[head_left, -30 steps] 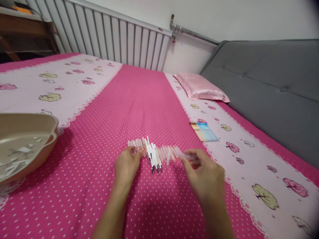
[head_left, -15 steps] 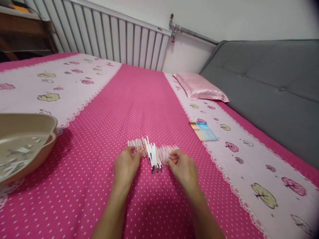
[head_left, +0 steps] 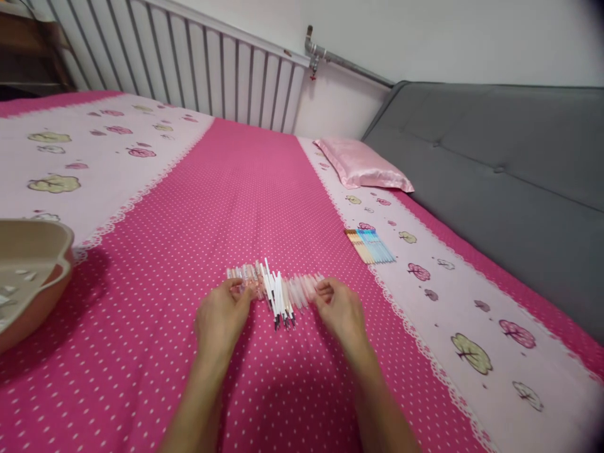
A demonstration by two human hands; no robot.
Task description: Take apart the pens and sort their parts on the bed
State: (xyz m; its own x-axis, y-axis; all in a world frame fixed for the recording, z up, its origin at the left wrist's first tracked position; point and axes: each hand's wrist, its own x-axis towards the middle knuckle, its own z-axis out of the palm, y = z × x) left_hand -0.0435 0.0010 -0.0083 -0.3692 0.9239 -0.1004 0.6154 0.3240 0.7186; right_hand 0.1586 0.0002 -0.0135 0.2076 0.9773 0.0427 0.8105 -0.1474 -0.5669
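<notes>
A row of slim, pen-like sticks lies crosswise in front of me on the pink dotted bedspread. At its left are pinkish clear pens (head_left: 250, 274), with my left hand (head_left: 223, 311) closed at their outer edge, thumb and fingers touching them. White pens (head_left: 278, 292) with dark tips lie loosely heaped in the middle, some slanting over others. Pale pink pens (head_left: 300, 289) form the right part, and my right hand (head_left: 340, 308) has its curled fingers closed on their right end. The fingertips of both hands are partly hidden and slightly blurred.
Farther right, blue pens (head_left: 377, 246) and tan pens (head_left: 359, 245) lie side by side on the bedspread (head_left: 264, 182). A beige basin (head_left: 59, 277) with small white pieces stands at the left. Beyond are a pink pillow (head_left: 361, 165), a grey headboard (head_left: 472, 145) and a white radiator (head_left: 221, 69).
The view has turned slightly, so the scene sits farther left and less of the basin shows. Both hands stay at the two ends of the pen row, which looks much the same.
</notes>
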